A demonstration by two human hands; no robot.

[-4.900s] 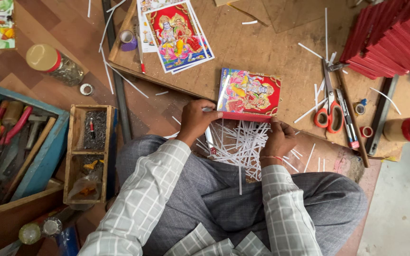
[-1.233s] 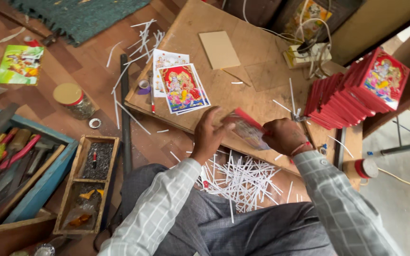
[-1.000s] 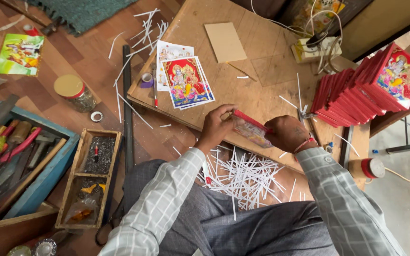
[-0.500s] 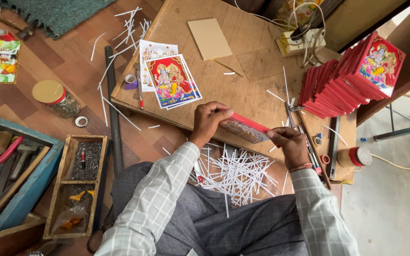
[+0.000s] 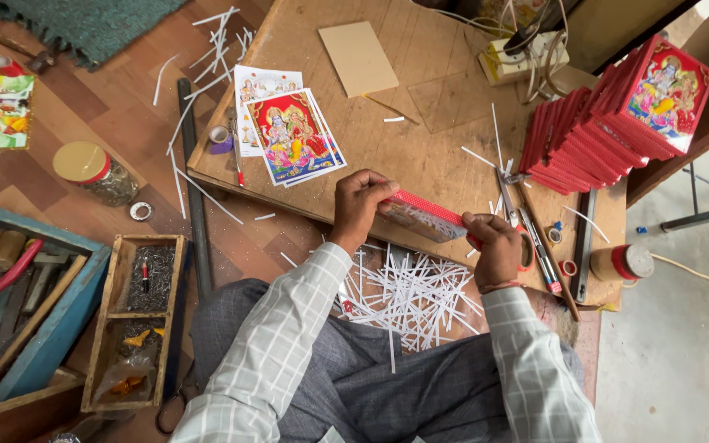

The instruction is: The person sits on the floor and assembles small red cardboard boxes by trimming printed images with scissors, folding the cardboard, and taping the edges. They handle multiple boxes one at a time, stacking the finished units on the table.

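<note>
Over the board, both hands (image 5: 360, 203) grip frame (image 5: 422, 218).

A stack of red frames (image 5: 617, 115), loose prints (image 5: 289, 135), a lidded jar (image 5: 96, 172) and white paper strips (image 5: 412, 299).

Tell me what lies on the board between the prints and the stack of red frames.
In the head view, between the prints and the stack of red frames the board is mostly bare, with only a few white paper strips.

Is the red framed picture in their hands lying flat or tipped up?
Tipped up on edge: the red frame shows mostly its rim, gripped between left hand and right hand.
</note>
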